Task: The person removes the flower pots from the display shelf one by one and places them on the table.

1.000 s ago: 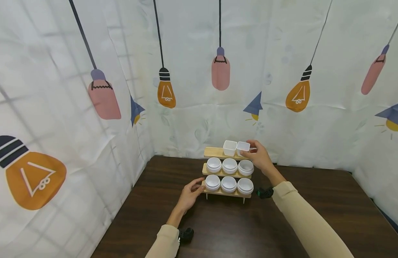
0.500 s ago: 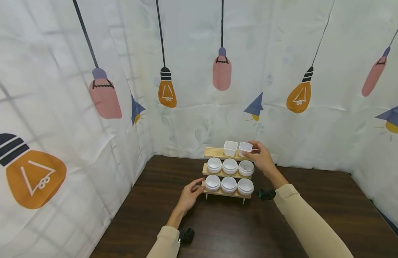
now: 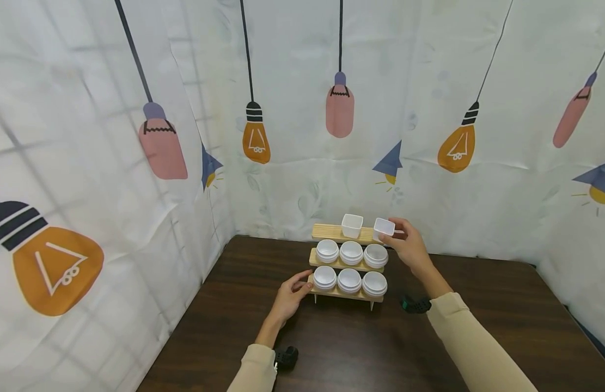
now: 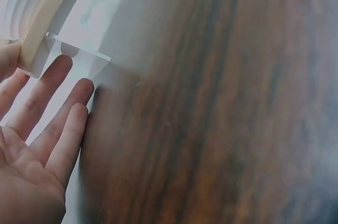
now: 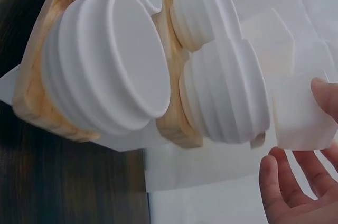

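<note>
- Square white plastic cup [image 3: 383,228] pinched in the right hand [image 3: 409,247], thumb and fingertips [image 5: 327,96] on its outer wall, off the right end of the wooden rack's [image 3: 331,234] top shelf and apparently clear of the wood.
- Likely very light, thin-walled and rigid enough to keep its shape, yet smooth and a little slippery; probably dentable under a hard squeeze.
- Best hold judged to be across two opposite flat walls near the rim, much as gripped now.
- Mouth up and tipped slightly toward the camera; no marked long axis, being about as tall as wide, with the up-down axis leaning a touch.
- Second square cup [image 3: 352,225] upright on the top shelf, just left of the held one and apart from it.
- Left hand [image 3: 291,296] relaxed, fingers straight, fingertips [image 4: 62,63] touching the rack's lower left corner, grasping nothing.
- Six round white lidded jars [image 3: 350,280] in two rows of three on the lower shelves.
</note>
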